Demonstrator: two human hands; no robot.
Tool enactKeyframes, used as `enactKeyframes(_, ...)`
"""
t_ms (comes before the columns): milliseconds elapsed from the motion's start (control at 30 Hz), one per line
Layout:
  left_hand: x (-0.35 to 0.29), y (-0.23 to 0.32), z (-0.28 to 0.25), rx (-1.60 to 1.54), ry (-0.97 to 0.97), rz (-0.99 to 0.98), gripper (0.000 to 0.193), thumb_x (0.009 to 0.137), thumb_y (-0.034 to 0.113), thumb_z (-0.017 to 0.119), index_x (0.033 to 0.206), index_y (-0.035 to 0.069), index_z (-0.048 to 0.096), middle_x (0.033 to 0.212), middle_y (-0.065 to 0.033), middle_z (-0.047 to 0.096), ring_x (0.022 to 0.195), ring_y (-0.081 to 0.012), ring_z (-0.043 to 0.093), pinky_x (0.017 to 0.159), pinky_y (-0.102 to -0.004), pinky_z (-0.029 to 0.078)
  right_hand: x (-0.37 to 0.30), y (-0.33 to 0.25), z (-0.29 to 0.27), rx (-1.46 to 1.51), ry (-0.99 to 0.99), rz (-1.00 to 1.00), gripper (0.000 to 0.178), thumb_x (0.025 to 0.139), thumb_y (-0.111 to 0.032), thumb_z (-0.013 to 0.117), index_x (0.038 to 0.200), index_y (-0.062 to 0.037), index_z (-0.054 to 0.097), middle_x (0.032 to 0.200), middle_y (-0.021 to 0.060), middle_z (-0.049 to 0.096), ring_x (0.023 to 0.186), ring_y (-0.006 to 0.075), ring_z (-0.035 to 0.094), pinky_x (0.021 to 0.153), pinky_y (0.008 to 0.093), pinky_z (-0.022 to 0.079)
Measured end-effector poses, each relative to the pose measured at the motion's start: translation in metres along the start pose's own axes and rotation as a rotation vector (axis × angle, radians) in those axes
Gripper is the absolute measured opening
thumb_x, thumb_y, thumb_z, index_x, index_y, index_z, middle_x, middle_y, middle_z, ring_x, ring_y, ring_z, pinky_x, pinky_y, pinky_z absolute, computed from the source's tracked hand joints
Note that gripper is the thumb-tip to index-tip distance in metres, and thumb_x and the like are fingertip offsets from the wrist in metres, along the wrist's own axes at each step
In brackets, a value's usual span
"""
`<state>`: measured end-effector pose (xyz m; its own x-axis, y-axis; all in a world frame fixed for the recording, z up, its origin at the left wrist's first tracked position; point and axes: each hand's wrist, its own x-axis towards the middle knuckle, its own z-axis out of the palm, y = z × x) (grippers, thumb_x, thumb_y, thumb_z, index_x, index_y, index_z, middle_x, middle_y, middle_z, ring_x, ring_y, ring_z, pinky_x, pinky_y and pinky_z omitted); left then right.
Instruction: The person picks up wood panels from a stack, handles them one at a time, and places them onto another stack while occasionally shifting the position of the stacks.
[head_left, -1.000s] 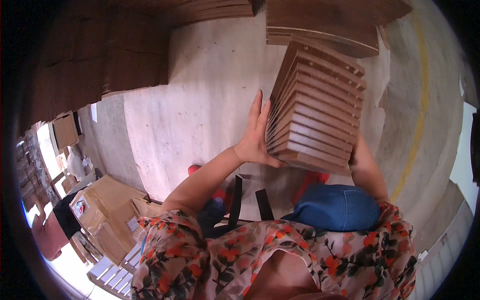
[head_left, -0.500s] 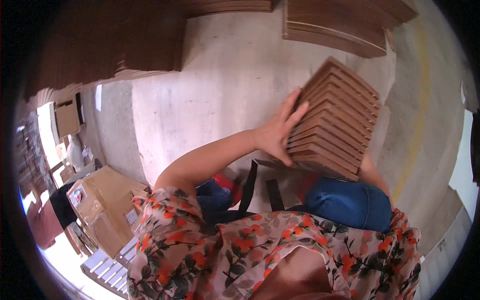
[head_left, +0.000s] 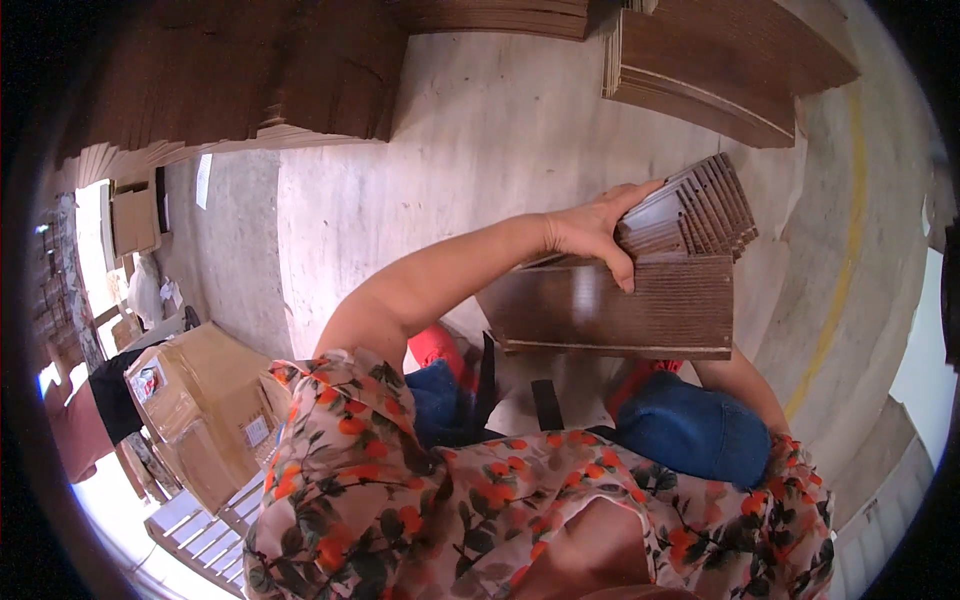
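Observation:
A bundle of brown wood-grain boards (head_left: 715,205) stands in front of me, just beyond my knees. The nearest board (head_left: 660,310) shows me its broad striped face, while the others lean away behind it with their edges stepped. My left hand (head_left: 600,230) grips the bundle at its upper left. Its thumb presses on the near board, and its fingers reach over the boards behind. My right forearm (head_left: 740,385) passes behind the near board's right end. The right hand itself is hidden there, so its grip does not show.
Tall stacks of brown boards (head_left: 220,80) fill the far left, and another stack (head_left: 700,75) lies at the far right. A taped cardboard box (head_left: 205,410) sits at the left by a grey slatted stand (head_left: 205,535). A yellow line (head_left: 845,260) runs along the floor at right.
The bundle has turned and spread: a near board now faces me broadside, apart from the stepped boards behind. My left hand has moved up and right, its thumb now on the near board.

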<state>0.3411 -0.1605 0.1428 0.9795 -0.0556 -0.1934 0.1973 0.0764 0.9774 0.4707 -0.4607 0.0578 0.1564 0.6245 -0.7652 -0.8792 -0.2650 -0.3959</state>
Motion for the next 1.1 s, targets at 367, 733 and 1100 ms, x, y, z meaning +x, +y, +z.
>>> enactKeyframes(367,0.012,-0.021,-0.004,0.225,-0.004,-0.389,0.11,0.056,0.041,0.075,0.144,0.005,0.02,0.134,-0.022,0.04,0.125,-0.0327,0.04,0.103,-0.0378,0.034,0.051,0.006,-0.004,0.069,-0.042,0.02,0.047,0.095,-0.04,0.041,0.115,0.001,0.053,0.101,0.0111,0.063,0.086,0.0209,0.062,0.077,0.0337,0.053)
enactKeyframes(733,-0.149,-0.013,-0.008,0.168,1.082,-0.549,0.048,0.092,0.034,0.054,0.127,0.001,0.049,0.127,-0.017,0.052,0.117,-0.0253,0.05,0.098,-0.0314,0.038,-0.025,-0.114,0.05,-0.686,0.161,0.016,0.06,0.096,-0.044,0.037,0.133,0.0036,0.038,0.124,0.0192,0.051,0.11,0.0237,0.053,0.095,0.0342,0.041)
enactKeyframes(1100,-0.132,-0.006,0.064,-1.201,1.113,-0.694,0.077,0.086,0.066,0.04,0.133,0.006,0.043,0.131,-0.0109,0.049,0.12,-0.025,0.047,0.104,-0.0401,0.033,0.022,-0.077,0.105,-1.338,0.182,-0.701,0.054,0.093,-0.028,0.048,0.132,0.0074,0.034,0.128,0.0297,0.043,0.122,0.0404,0.038,0.104,0.0421,0.029)
